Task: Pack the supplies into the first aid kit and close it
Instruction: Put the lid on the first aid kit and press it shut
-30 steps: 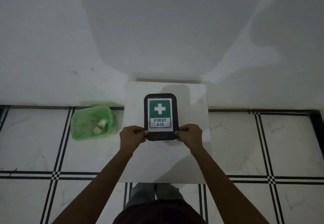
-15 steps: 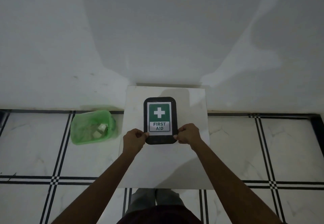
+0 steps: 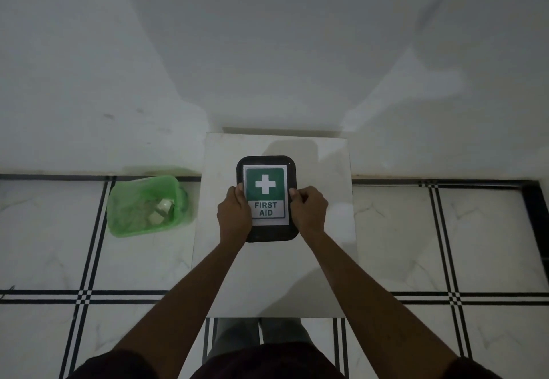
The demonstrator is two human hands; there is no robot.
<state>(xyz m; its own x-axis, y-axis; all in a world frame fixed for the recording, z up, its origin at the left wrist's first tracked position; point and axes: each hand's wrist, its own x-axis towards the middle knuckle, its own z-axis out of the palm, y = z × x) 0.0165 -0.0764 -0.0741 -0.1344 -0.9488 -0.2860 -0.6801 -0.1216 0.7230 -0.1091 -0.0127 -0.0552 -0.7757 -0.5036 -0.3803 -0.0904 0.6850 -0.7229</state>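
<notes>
Two hands on one closed kit (image 3: pixel 266 170), head view only. Kit is a dark, rounded-corner case lying flat with its lid down, on a white slab (image 3: pixel 323 263) that sits against the wall (image 3: pixel 267 52). Lid has a white label with a green panel, a white cross and "FIRST AID" text.

Left hand (image 3: pixel 234 215) is on the kit's left long edge, fingers curled over the rim, thumb tip touching the label's left border. It grips the kit's left side. Right hand (image 3: pixel 309 209) mirrors it on the right long edge, fingers bent around the rim, thumb on the label's right border. It grips the right side. Kit lies squarely between both hands; its far end sticks out past the fingertips, its near end shows between the wrists. Both forearms come in from the bottom of the frame and converge on the kit. Whether the kit is lifted or resting on the slab is not clear.

Green tub (image 3: pixel 127 224) stands on the floor (image 3: pixel 445 245) just left of the slab, near the wall, well apart from the left hand. Inside it are a few small pale packets (image 3: pixel 162 208), too dim to identify. Floor is white marble-look tile with black double lines. Dark clothing (image 3: pixel 267 361) shows at the bottom edge. Lighting is low, with soft shadows on the wall.
</notes>
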